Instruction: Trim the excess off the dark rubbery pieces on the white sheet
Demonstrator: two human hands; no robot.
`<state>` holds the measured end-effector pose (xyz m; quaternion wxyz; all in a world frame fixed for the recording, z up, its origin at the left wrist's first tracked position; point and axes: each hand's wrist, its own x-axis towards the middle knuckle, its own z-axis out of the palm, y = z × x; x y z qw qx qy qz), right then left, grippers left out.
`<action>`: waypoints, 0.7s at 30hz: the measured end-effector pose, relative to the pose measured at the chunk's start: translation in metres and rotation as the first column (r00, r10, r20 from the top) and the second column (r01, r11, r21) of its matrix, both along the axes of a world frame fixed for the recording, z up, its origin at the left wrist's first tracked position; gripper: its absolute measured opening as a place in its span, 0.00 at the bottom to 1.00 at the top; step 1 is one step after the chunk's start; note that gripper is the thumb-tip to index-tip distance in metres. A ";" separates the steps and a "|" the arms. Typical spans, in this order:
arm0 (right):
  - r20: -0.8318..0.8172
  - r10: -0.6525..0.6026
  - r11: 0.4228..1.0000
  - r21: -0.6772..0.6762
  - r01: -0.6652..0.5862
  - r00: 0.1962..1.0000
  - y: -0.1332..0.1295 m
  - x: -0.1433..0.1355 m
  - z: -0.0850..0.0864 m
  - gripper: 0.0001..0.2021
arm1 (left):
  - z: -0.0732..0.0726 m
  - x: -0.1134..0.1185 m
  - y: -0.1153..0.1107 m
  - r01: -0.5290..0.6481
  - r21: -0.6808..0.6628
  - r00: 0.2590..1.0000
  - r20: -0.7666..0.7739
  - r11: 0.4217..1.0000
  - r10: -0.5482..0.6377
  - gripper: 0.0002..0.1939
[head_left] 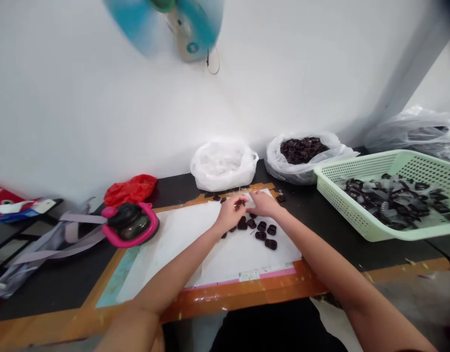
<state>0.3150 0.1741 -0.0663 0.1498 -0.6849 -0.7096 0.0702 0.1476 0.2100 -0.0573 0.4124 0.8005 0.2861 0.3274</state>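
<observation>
My left hand (230, 213) is closed, thumb and fingers curled round a small dark piece (238, 204) above the white sheet (184, 232). Right beside it, my right hand (264, 204) has its fingers pressed together and pointing at the left fingertips; what they pinch is too small to make out. Several dark brown pieces (270, 244) lie loose on the sheet, below and between the hands.
A white plastic bag (225, 166) and a bag of dark pieces (303, 151) stand along the wall. At right is a green basket (371, 230) of dark and clear pieces. A pink-rimmed bottle (131, 225) and a red bag (131, 189) lie left. A fan (188, 29) hangs above.
</observation>
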 end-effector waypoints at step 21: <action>-0.979 0.053 0.998 0.060 0.032 0.195 -0.013 0.028 -0.016 0.14 | -0.037 0.018 0.025 0.031 -0.402 0.885 0.437 0.915 0.162 0.13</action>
